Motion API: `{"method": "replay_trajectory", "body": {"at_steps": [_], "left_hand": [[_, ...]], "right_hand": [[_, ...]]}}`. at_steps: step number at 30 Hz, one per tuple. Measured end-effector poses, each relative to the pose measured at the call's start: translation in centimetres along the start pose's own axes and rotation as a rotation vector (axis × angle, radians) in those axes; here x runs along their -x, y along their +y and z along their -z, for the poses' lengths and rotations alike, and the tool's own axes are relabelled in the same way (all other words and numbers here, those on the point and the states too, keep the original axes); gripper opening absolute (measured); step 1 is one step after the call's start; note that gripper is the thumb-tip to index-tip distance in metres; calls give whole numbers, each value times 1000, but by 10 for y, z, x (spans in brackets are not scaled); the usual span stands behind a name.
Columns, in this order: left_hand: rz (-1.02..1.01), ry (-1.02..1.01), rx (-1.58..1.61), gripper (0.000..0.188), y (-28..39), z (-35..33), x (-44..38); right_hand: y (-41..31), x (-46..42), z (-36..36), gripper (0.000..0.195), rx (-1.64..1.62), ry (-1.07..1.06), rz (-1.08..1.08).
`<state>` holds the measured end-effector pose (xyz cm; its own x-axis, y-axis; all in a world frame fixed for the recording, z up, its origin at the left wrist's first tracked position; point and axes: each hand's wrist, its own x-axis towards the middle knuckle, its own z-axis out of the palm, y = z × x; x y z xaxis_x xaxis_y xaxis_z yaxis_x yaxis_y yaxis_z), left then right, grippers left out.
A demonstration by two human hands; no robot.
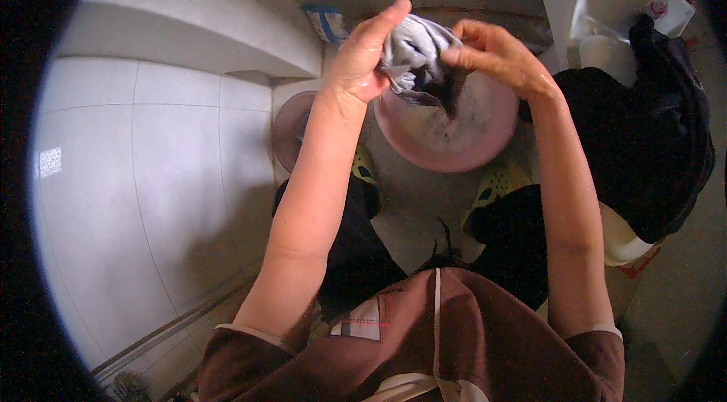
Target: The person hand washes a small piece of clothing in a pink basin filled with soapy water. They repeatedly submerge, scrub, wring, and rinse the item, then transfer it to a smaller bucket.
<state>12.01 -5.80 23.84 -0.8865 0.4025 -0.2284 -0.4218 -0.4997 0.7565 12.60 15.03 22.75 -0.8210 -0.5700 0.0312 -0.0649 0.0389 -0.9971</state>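
Observation:
Both my hands hold a bunched wet cloth [417, 50], pale grey on top with a darker part hanging down; what garment it is I cannot tell. My left hand [363, 55] supports it from the left, thumb side up. From the right, my right hand [497, 55] pinches its edge between thumb and bent fingers. Below the cloth, on the floor, stands a round pink basin [448, 160] of cloudy, sudsy water. The cloth's dark lower end hangs over the basin; whether it touches the water is unclear.
Left of my left forearm stands another pinkish basin [287, 132], partly hidden. Dark fabric [619, 135] drapes over a white container on the right. Yellow-green clogs [494, 192] are on my feet beside the basin. A tiled wall [176, 163] rises left; a blue-and-white packet [326, 21] lies behind.

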Motion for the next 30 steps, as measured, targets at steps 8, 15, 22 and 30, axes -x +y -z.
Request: {"method": "replay_trajectory", "body": {"at_steps": [8,15,22,30], "left_hand": [[-209,199,11,28,-3,-2,0],[-32,192,202,32,-20,8,-10],[48,312,184,29,-72,-38,-11],[135,-204,634,27,-63,-32,-9]], "right_hand": [[25,0,6,10,107,246,-128],[-28,-2,-50,21,-103,436,105],[-17,-6,-58,15,988,737,102],[-16,3,-80,28,970,564,192]]}}
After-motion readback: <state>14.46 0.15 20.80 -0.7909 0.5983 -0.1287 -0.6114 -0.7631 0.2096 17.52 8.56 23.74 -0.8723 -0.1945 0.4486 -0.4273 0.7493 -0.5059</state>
